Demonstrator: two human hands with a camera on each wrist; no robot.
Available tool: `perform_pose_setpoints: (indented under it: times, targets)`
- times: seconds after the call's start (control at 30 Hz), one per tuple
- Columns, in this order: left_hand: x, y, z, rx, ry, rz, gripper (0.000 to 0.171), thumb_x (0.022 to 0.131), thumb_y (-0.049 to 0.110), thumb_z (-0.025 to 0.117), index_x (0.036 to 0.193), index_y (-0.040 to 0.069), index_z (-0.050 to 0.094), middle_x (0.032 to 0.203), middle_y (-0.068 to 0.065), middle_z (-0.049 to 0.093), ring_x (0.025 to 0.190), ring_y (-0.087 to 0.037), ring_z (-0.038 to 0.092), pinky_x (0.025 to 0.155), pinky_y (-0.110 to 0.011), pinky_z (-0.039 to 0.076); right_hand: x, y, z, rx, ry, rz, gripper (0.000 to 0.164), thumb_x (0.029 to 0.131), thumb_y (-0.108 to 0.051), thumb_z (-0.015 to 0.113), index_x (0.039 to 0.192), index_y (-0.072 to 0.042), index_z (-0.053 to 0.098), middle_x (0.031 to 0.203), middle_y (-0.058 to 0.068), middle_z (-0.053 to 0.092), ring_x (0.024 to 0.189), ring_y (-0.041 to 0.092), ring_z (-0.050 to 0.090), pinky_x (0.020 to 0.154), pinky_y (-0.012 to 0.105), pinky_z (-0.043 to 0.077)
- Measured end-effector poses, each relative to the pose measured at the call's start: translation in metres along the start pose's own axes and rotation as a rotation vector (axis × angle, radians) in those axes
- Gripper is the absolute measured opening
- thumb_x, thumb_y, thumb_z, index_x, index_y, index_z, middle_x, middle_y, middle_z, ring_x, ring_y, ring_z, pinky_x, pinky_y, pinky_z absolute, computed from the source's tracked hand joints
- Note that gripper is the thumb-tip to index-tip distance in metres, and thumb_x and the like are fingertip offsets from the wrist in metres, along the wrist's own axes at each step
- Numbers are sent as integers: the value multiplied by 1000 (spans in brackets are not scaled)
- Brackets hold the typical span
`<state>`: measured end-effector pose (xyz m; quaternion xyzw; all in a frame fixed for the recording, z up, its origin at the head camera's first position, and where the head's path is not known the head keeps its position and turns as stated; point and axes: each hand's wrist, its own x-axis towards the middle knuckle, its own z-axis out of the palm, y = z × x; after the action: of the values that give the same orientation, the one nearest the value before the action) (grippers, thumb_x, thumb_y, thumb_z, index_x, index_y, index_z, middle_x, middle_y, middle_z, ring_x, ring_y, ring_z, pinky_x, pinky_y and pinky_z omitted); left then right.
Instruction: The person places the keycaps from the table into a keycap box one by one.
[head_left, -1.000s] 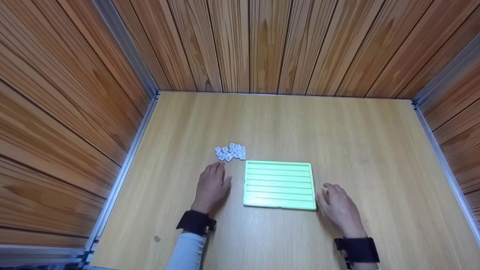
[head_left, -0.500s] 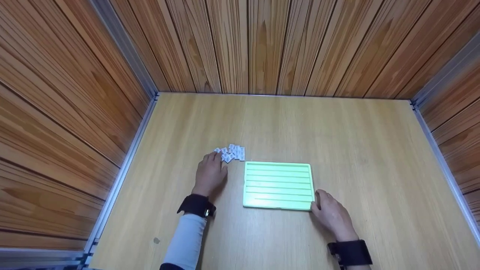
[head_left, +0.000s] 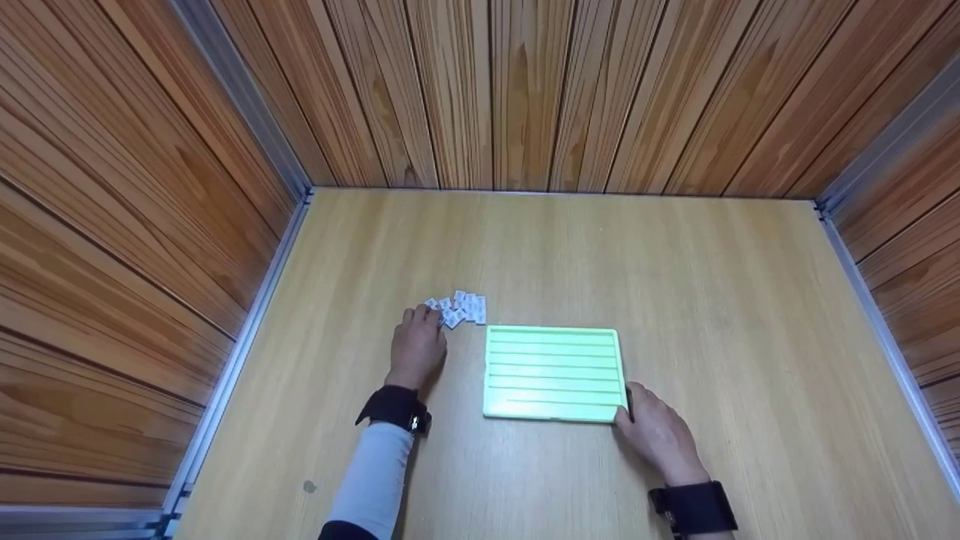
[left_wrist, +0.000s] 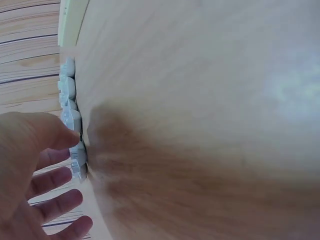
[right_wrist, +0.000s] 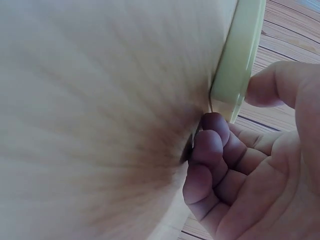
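Observation:
Several small white tiles with printed marks (head_left: 470,307) lie in a loose cluster left of the middle of the table. My left hand (head_left: 417,346) reaches the near left side of that cluster, fingertips bent down over it. In the left wrist view its thumb and index finger are close against the white tiles (left_wrist: 70,90), other fingers spread; whether a tile is pinched is unclear. My right hand (head_left: 660,431) holds the near right corner of a light green ridged tray (head_left: 551,373). Its thumb lies on the tray's rim (right_wrist: 237,60), its other fingers curled low beside the edge.
The wooden table (head_left: 750,315) is bounded by plank walls at the back (head_left: 525,97) and both sides, with metal rails along the joins. A small dark spot (head_left: 309,487) marks the table at the near left. The tiles lie just beyond the tray's far left corner.
My left hand has moved forward to the tiles and its fingers have bent down. My right hand has come left to the tray's corner and taken hold of it.

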<state>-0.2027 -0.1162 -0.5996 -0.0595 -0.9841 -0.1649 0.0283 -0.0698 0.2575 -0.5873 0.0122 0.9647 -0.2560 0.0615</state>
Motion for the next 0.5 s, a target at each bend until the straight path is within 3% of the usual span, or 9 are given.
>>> perform_pose_setpoints:
  times: [0.27, 0.5]
  targets:
    - [-2, -1, 5, -5, 71, 38, 22, 91, 4, 67, 112, -2, 69, 107, -16, 64, 96, -32, 61, 72, -45, 54, -1, 0, 1, 1, -3, 15, 39, 96, -18, 62, 130, 2, 59, 111, 21, 69, 100, 37, 67, 79, 52, 53]
    - [1, 2, 3, -58, 88, 36, 15, 89, -1, 67, 103, 1, 69, 95, -14, 65, 88, -31, 64, 71, -44, 54, 1, 0, -1, 11, -19, 30, 42, 96, -18, 61, 133, 4, 56, 116, 25, 67, 105, 41, 66, 83, 54, 52]
